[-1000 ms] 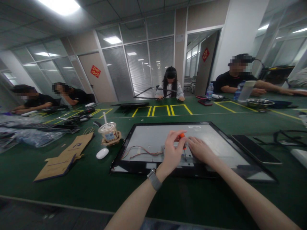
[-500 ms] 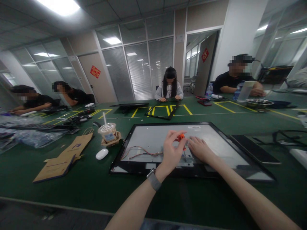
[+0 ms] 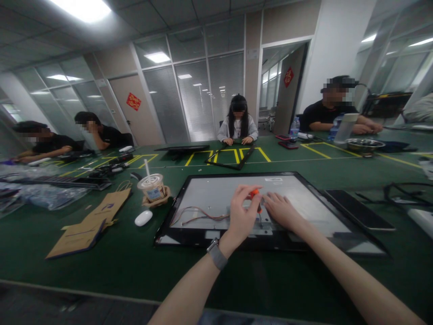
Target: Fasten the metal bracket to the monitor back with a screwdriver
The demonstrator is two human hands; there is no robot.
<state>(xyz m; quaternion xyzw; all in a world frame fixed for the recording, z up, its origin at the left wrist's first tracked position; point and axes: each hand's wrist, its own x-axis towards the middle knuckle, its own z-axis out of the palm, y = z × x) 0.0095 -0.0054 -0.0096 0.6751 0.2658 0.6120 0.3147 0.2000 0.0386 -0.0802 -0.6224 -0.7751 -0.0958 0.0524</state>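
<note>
In the head view, a large flat display panel [image 3: 213,189] with a black frame lies face down before me, its grey metal back upward. My left hand [image 3: 243,212] closes its fingers round the orange handle of a screwdriver [image 3: 255,193]. The screwdriver's shaft points down at a small metal plate near the panel's front edge; whether the tip sits in a screw is too small to tell. My right hand [image 3: 282,210] rests flat on the panel just right of the screwdriver, fingers stretched out. Thin coloured wires [image 3: 199,214] run across the panel to the left of my hands.
Left of the panel are a drink cup [image 3: 151,186] in a cardboard holder, a white oval case [image 3: 143,218] and a brown paper bag [image 3: 101,216]. A black slab [image 3: 358,210] lies on the right. Across the table a person [image 3: 238,122] holds a thin black frame [image 3: 237,164].
The orange handle has turned slightly in my left hand. My right hand stays nearly where it was. The seated person at the right has shifted their hands.
</note>
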